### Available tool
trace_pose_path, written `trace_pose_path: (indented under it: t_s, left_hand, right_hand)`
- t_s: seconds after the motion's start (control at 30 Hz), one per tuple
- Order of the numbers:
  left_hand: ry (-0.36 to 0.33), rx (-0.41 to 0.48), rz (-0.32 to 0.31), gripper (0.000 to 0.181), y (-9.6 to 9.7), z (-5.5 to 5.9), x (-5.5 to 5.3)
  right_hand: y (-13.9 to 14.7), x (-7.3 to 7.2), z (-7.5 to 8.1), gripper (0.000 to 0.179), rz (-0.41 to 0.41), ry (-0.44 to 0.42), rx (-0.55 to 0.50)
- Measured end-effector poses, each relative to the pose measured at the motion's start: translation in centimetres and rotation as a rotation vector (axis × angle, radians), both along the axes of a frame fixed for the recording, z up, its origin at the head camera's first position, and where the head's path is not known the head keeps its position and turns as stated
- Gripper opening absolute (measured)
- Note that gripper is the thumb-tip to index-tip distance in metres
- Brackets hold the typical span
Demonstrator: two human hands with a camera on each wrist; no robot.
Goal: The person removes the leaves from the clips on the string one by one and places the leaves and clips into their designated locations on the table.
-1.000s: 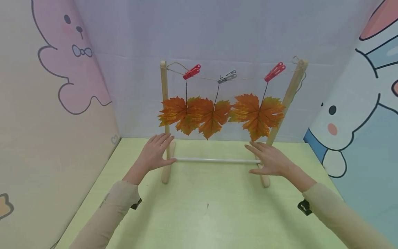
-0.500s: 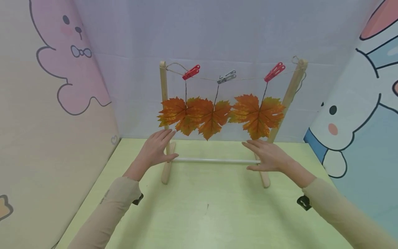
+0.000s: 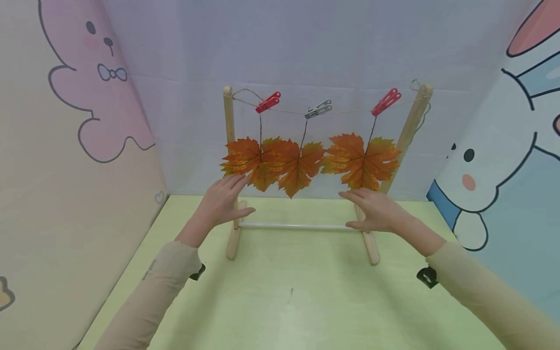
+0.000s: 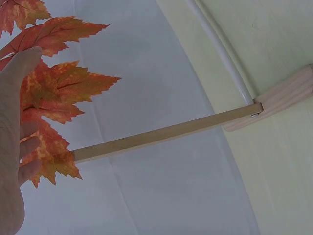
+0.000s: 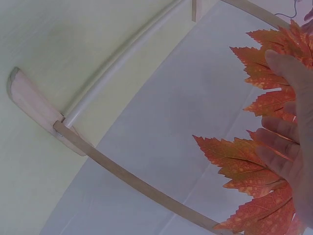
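Three orange-yellow maple leaves hang by dark stems from a string on a wooden rack. A red clothespin holds the left leaf, a grey clothespin the middle leaf, and another red clothespin the right leaf. My left hand, fingers extended and thumb apart, is at the lower edge of the left leaf, before the left post. Just below the right leaf, my right hand is spread likewise near the right post. Neither hand holds anything; whether fingertips touch the leaves I cannot tell.
The rack's left post and right post stand on wooden feet, joined low by a white rod. They rest on a pale green table. A pale cloth backdrop hangs behind, with cartoon-printed panels at both sides.
Both hands have risen slightly, up from the level of the white rod toward the leaves. The leaves, clothespins and rack stay in place.
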State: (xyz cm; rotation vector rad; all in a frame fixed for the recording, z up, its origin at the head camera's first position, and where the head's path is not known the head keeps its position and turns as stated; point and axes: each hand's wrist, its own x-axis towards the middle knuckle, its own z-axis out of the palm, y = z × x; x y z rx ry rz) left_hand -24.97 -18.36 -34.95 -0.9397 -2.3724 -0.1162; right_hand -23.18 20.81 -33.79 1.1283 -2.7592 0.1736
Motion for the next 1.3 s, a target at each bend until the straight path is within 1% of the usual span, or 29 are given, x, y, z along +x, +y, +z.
trace_pose_path:
  t_s: [0.17, 0.27, 0.37, 0.5, 0.7, 0.8, 0.97, 1.03, 1.13, 1.3]
  left_hand:
    - [0.063, 0.023, -0.043, 0.073, 0.2, 0.6, -0.3]
    - [0.078, 0.019, -0.044, 0.073, 0.2, 0.9, -0.6]
    - [0.077, 0.015, -0.033, 0.073, 0.3, 1.4, -0.7]
    - [0.082, 0.026, -0.031, 0.072, 0.4, 2.1, -0.8]
    - [0.13, 0.041, -0.047, 0.069, 0.6, 3.0, -1.0]
    - [0.144, 0.044, -0.054, 0.067, 0.7, 3.3, -1.1]
    - [0.162, 0.058, -0.031, 0.065, 0.9, 4.0, -1.4]
    - [0.166, 0.065, -0.019, 0.065, 1.0, 4.3, -1.5]
    - [0.172, 0.079, -0.003, 0.063, 1.3, 4.9, -1.7]
    - [0.151, 0.129, 0.021, 0.057, 1.9, 5.9, -1.9]
  right_hand:
    - [-0.2, -0.3, 0.6, 0.07, 0.028, 0.012, -0.02]
    - [-0.3, -0.6, 0.9, 0.069, 0.047, 0.032, -0.043]
    - [-0.4, -0.8, 1.4, 0.069, 0.06, 0.043, -0.059]
    - [-0.7, -1.0, 2.0, 0.068, 0.055, 0.024, -0.06]
    - [-1.1, -0.9, 2.8, 0.068, 0.031, 0.003, -0.053]
    - [-1.3, -1.0, 3.1, 0.068, 0.038, 0.014, -0.063]
    - [-1.5, -1.1, 3.7, 0.067, 0.056, 0.097, -0.068]
    - [-1.5, -1.2, 4.0, 0.067, 0.059, 0.113, -0.058]
    - [-1.6, -1.2, 4.4, 0.066, 0.059, 0.111, -0.047]
    - [-1.8, -1.3, 4.9, 0.066, 0.059, 0.12, -0.038]
